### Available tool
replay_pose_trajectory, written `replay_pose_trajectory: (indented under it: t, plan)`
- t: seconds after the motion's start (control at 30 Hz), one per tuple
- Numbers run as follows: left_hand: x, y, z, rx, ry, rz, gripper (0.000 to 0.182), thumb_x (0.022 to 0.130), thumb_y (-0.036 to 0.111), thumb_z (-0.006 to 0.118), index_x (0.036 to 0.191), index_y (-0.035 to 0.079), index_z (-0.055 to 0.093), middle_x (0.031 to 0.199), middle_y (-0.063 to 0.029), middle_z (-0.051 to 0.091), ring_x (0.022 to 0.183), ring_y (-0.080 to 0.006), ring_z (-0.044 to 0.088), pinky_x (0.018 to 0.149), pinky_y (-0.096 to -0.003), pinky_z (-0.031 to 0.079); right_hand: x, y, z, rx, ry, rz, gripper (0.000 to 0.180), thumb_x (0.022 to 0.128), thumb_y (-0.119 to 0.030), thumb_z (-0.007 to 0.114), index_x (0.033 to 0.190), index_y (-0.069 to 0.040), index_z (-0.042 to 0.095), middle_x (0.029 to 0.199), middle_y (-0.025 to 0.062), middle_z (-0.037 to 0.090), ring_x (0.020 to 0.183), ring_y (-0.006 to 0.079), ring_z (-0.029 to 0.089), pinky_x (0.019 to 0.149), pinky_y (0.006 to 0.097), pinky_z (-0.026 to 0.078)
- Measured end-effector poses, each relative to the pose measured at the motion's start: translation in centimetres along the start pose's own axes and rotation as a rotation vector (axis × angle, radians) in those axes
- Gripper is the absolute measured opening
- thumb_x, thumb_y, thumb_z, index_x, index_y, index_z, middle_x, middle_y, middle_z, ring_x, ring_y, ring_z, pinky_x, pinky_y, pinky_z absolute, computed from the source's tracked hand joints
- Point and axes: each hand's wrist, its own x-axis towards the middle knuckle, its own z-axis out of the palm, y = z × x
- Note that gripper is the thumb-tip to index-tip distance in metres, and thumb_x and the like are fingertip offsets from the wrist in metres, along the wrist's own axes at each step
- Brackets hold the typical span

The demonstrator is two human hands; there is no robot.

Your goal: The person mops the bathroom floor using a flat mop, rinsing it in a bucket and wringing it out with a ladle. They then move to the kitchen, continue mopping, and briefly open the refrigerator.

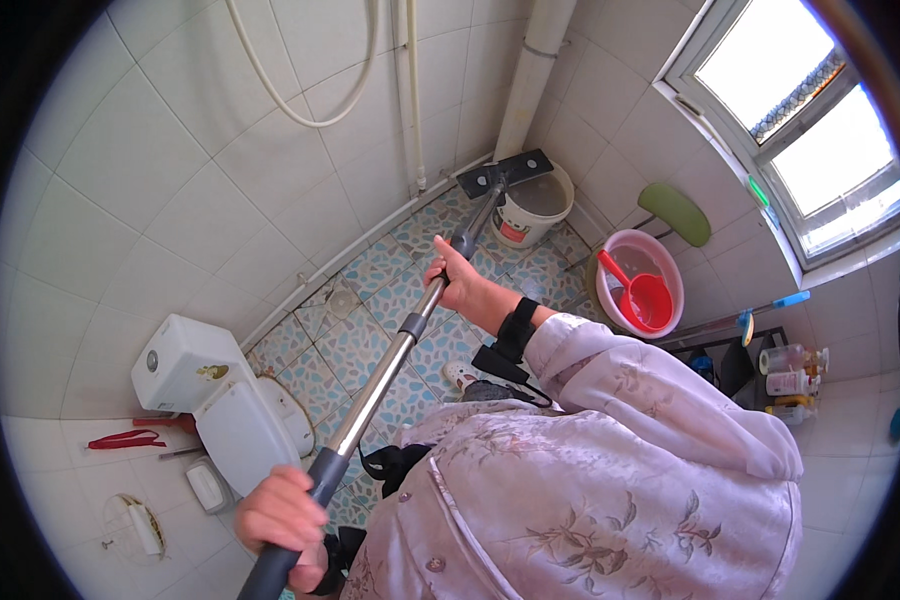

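A long metal mop pole with dark grips runs from the lower left up to the corner. My left hand is wrapped round its thick grip at the bottom. Farther up, my right hand holds the pole just below a dark collar, thumb pointing along it. The flat black mop head lies over the left rim of a white bucket that holds murky water. No mop cloth is visible on the upper side of the head.
A toilet stands at the left. Right of the bucket, a pink basin holds a red dipper near a green stool seat. Bottles stand on a black rack at the right. Patterned tiles cover the floor.
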Motion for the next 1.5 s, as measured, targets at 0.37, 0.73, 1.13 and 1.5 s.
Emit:
replay_pose_trajectory:
  t: [0.37,0.73,1.13,1.5]
  plan:
    - [-4.6,2.5,-3.7,-0.199,0.257,0.0,0.033,0.069,0.031,0.058,0.059,0.015,0.032,0.053,0.0054,0.029,0.05,-0.0083,0.029,0.056,-0.0258,0.025,-2.8,4.3,-0.1,0.139,0.023,0.142,0.03,0.082,-0.023,0.054,0.06,-0.013,0.036,0.046,-0.0055,0.035,0.036,0.0059,0.035,0.035,0.0175,0.034]
    - [-8.8,15.6,-12.1,-0.15,0.579,0.155,0.027,0.071,0.029,0.052,0.054,0.014,0.037,0.046,0.0054,0.035,0.041,-0.0072,0.037,0.051,-0.0238,0.034,-11.6,17.0,2.6,-0.091,0.084,0.636,0.018,0.083,-0.021,0.049,0.075,-0.007,0.041,0.061,0.0046,0.044,0.056,0.0177,0.047,0.056,0.0327,0.043]
    - [-11.1,14.6,-10.3,0.074,0.525,-0.057,0.023,0.071,0.023,0.051,0.06,0.012,0.034,0.052,0.0014,0.034,0.05,-0.0119,0.035,0.057,-0.0286,0.029,-4.4,21.0,-2.3,-0.175,0.239,0.619,0.023,0.08,-0.019,0.052,0.062,-0.011,0.039,0.05,0.0022,0.042,0.044,0.0157,0.043,0.044,0.0308,0.041]
    - [-6.8,2.5,-2.7,0.17,0.271,-0.284,0.023,0.07,0.017,0.06,0.059,0.008,0.041,0.05,-0.0007,0.044,0.041,-0.0152,0.04,0.051,-0.0312,0.034,9.2,19.3,-11.5,-0.669,0.317,0.4,0.029,0.085,-0.025,0.043,0.061,-0.007,0.041,0.047,0.0066,0.041,0.048,0.0227,0.041,0.055,0.0411,0.038]
